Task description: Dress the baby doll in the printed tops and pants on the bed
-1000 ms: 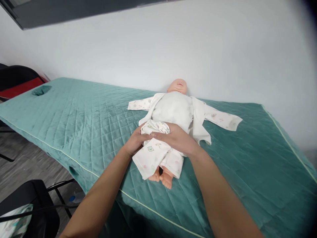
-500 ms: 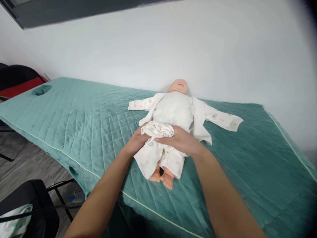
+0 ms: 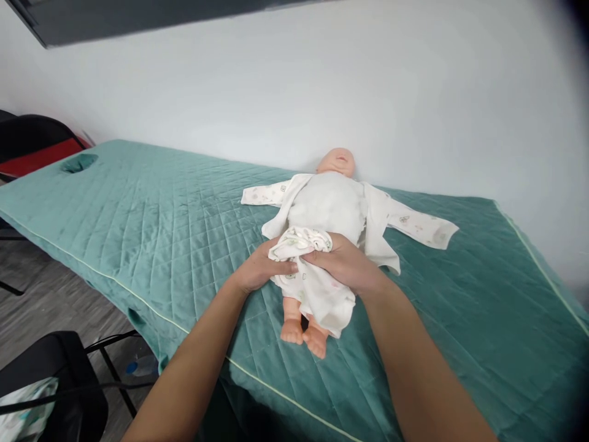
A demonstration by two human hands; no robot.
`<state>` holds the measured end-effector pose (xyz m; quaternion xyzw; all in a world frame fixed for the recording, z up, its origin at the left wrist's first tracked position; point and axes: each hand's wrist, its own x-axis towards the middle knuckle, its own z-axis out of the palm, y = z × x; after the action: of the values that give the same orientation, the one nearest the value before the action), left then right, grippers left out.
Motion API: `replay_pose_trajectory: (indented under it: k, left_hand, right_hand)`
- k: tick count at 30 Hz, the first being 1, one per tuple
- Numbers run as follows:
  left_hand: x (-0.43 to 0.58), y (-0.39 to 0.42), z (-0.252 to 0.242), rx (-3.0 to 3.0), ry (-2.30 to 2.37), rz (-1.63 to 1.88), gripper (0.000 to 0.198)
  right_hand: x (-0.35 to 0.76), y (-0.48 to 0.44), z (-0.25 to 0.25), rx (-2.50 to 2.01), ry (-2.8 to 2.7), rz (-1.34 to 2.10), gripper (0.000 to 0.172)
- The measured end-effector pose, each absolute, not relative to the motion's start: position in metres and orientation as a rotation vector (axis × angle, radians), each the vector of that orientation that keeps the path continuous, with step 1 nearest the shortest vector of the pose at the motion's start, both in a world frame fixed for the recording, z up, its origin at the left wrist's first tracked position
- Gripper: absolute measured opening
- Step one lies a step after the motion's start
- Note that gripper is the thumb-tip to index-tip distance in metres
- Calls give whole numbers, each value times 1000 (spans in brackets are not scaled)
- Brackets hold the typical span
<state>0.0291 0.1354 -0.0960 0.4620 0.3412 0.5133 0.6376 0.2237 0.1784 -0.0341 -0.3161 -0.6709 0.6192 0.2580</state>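
"Is the left hand (image 3: 263, 267) holding something?"

"Yes, it and the right hand (image 3: 350, 263) both clutch bunched white patterned-cloth trousers (image 3: 324, 298), over the legs of the white-bodied, pink-footed doll (image 3: 327, 197) on the green quilted bed (image 3: 184, 227)."

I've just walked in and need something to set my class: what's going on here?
A person's left hand and right hand hold a bunched, printed white garment over the legs of a doll. The doll lies on its back on a green quilted cover, bare feet toward the person. Its printed jacket is open at the front, sleeves spread to both sides. Whether the legs are inside the garment is unclear.
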Motion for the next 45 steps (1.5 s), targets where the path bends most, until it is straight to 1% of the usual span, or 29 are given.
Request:
replay_pose_trajectory:
  k: [2,4,6,10,12,17,22,29,34,38,42,45]
  left_hand:
    - [31,134,-98,1027,787,1216,49]
    - [33,134,-98,993,751,1274,45]
    - [35,133,-98,938,720,1330,45]
    - [39,128,-94,817,709,1439,52]
    - [43,125,-89,780,703,1483,53]
    - [57,112,-73,723,762,1528,52]
    - [65,93,-65,711,819,1444,48]
    - [67,69,-66,585,807,1442,52]
    - [76,67,-59,550,825,1502,43]
    - [78,60,-52,586,851,1407,36]
    - [83,46,-44,560,942,1374,37]
    - [93,34,-36,476,1012,1376,38]
  right_hand:
    - [223,178,-34,-861,-1830,1673,34]
    - [222,178,-33,-840,-1838,1676,35]
    - [223,178,-32,-758,-1880,1709,37]
    - [226,179,-27,-574,-2013,1838,53]
    - [227,179,-26,-580,-2033,1867,56]
    - [227,179,-31,-605,-1962,1823,44]
    - [227,183,-36,-522,-1932,1792,36]
    - [230,182,-34,-507,-1942,1871,40]
    - [233,181,-32,-470,-1937,1902,41]
    - [234,180,-31,-512,-1978,1864,38]
    - [231,179,-31,-556,-2046,1798,30]
    - [230,179,-31,-566,-2122,1729,19]
